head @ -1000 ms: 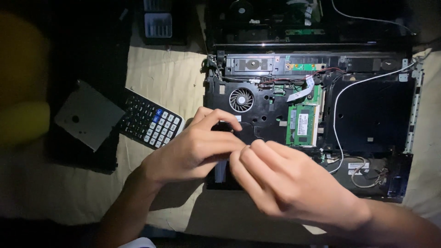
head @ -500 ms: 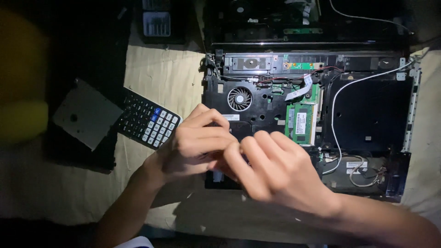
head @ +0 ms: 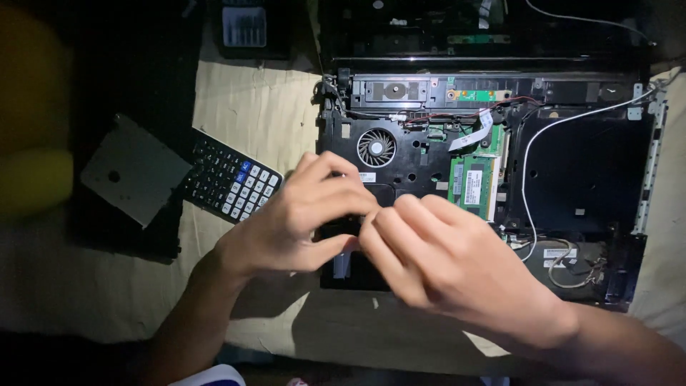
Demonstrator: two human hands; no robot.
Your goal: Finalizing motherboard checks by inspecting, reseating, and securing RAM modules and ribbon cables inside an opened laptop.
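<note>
A yellow blur (head: 32,179) is seen at far left, out of focus. A grey plate (head: 132,170) is laid on a dark pad (head: 121,236), with a calculator (head: 227,184) just beside it, tilted, partly over the cloth (head: 250,107) that covers the table. A small screwdriver case (head: 244,27) is set at the top edge, well apart from the hands.

The left hand (head: 300,218) is held over the front-left corner of the opened laptop (head: 486,164), fingers (head: 336,207) curled inward and pinched toward the right hand. The right hand (head: 457,261) is met against it, fingers (head: 400,221) bent and touching the left fingertips. Something small may be gripped between them (cannot be told; the spot is hidden by the fingers).

On the laptop, a round fan (head: 376,147) is seen just above the left hand. A green memory stick (head: 473,182) is seated just right of it, near the right knuckles. A white wire (head: 572,121) is run around the empty bay (head: 586,171) at right. The laptop is laid flat on the cloth, base open, lid part at top.
</note>
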